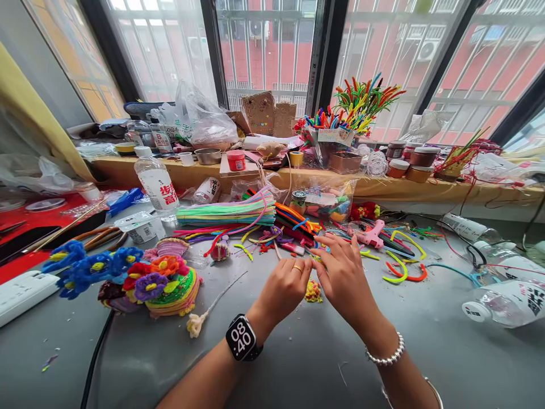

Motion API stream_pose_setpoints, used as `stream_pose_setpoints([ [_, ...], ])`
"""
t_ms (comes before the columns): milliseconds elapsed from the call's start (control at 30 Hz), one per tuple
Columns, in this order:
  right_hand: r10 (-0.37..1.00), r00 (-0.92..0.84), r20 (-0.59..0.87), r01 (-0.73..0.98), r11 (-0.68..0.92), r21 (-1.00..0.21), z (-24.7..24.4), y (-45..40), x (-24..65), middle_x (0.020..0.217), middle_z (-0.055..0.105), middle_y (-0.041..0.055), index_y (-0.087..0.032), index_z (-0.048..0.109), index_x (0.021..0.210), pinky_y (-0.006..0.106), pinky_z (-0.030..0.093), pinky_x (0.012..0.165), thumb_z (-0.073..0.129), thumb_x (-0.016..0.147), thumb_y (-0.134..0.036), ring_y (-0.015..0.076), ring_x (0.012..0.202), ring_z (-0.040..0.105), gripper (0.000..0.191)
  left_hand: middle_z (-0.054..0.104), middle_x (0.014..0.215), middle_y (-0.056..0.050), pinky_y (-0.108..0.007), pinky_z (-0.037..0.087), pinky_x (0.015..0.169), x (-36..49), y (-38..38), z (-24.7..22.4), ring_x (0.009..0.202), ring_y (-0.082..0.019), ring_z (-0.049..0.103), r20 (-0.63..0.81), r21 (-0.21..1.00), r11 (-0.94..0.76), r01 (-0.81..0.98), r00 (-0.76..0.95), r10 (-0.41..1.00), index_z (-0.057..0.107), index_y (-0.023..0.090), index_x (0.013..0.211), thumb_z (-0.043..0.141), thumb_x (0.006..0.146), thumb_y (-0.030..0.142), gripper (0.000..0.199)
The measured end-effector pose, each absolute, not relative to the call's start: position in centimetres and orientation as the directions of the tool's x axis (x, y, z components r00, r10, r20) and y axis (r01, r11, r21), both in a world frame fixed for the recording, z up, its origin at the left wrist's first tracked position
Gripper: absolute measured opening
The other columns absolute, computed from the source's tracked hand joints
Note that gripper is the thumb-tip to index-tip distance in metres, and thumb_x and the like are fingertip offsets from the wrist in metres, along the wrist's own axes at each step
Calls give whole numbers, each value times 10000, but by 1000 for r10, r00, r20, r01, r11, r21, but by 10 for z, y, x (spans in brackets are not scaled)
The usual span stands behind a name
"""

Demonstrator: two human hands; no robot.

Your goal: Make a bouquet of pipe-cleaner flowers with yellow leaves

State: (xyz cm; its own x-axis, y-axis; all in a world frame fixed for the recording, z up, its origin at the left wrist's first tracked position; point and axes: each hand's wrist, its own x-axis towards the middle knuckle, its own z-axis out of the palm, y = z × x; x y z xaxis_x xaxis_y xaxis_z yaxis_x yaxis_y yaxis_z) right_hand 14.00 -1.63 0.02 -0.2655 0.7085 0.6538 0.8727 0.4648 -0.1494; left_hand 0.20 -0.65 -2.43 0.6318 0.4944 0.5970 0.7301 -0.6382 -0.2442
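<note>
My left hand (286,287), with a ring and a watch at the wrist, is closed, thumb and fingers pinched together. My right hand (344,278), with a beaded bracelet, meets it at the fingertips, its fingers bent forward over the table. What the two hands pinch between them is mostly hidden; a bit of yellow shows there. Just below the fingertips is a small yellow and red fuzzy cluster (314,291); whether it is held or lies on the table I cannot tell. A cream pipe-cleaner flower (196,325) with a thin stem lies left of my left hand.
Left stands a bouquet of fuzzy flowers (149,284). Bundled pastel pipe cleaners (225,211) lie ahead, near a pink glue gun (373,234). Plastic bottles (506,304) lie at right; another bottle (155,182) stands at left. A power strip (25,295) sits at the left edge.
</note>
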Motion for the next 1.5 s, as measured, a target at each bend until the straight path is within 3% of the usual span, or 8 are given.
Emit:
stream_pose_setpoints([
  [233, 701, -264, 663, 860, 482, -167, 0, -16, 140, 1079, 566, 73, -203, 612, 834, 574, 190, 979, 454, 788, -148, 258, 1104, 428, 173, 594, 741, -96, -317, 420, 570, 2, -7, -24, 647, -191, 544, 606, -238, -625, 743, 617, 503, 502, 63, 1031, 296, 830, 61, 288],
  [500, 557, -212, 803, 836, 529, -146, 3, -21, 135, 834, 609, 35, -209, 587, 751, 505, 263, 970, 498, 770, -141, 203, 853, 534, 114, 609, 771, -98, -307, 446, 589, 0, -5, -26, 668, -186, 553, 680, -143, -593, 792, 514, 523, 550, 92, 958, 355, 822, 78, 238],
  [600, 493, -197, 847, 855, 509, -98, 2, -25, 129, 798, 612, 54, -194, 591, 777, 429, 367, 874, 513, 761, -132, 209, 821, 522, 101, 618, 743, -91, -301, 457, 593, -3, -2, -27, 666, -188, 561, 736, -42, -562, 826, 407, 542, 550, 96, 987, 384, 821, 103, 235],
  [700, 462, -163, 872, 882, 463, -81, -1, -30, 122, 796, 620, 64, -184, 590, 788, 360, 401, 731, 516, 757, -122, 206, 766, 512, 101, 625, 733, -85, -291, 461, 602, -5, 1, -28, 673, -182, 572, 750, 154, -570, 807, 280, 599, 557, 129, 1002, 383, 837, 171, 243],
  [833, 486, -129, 865, 880, 458, -127, -8, -32, 117, 815, 604, 67, -181, 573, 799, 341, 385, 706, 488, 765, -135, 199, 763, 517, 103, 637, 780, -77, -281, 444, 649, -6, 0, -25, 713, -170, 572, 692, 428, -563, 707, 144, 707, 577, 168, 981, 399, 831, 207, 237],
  [1033, 502, -170, 848, 855, 503, -127, -12, -30, 118, 696, 580, 47, -177, 549, 801, 329, 399, 671, 484, 760, -145, 193, 700, 523, 83, 603, 628, -19, -247, 391, 609, -6, -3, -14, 587, -141, 531, 560, 739, -514, 435, 26, 828, 628, 192, 783, 477, 787, 242, 159],
  [1300, 499, -161, 851, 806, 565, -179, -13, -28, 120, 670, 598, 42, -168, 518, 783, 299, 426, 630, 488, 762, -106, 171, 645, 535, 72, 566, 591, -4, -234, 374, 601, -5, -4, -7, 567, -121, 507, 416, 875, -412, 256, 40, 909, 586, 172, 627, 489, 775, 270, 203],
  [1500, 626, 77, 776, 671, 543, -505, -14, -25, 125, 674, 584, 23, -182, 503, 765, 267, 448, 592, 486, 766, -145, 144, 625, 535, 41, 508, 599, 1, -220, 380, 571, -7, -1, -1, 571, -99, 464, 216, 973, -197, -122, 175, 961, 563, 139, 607, 515, 757, 310, 232],
])
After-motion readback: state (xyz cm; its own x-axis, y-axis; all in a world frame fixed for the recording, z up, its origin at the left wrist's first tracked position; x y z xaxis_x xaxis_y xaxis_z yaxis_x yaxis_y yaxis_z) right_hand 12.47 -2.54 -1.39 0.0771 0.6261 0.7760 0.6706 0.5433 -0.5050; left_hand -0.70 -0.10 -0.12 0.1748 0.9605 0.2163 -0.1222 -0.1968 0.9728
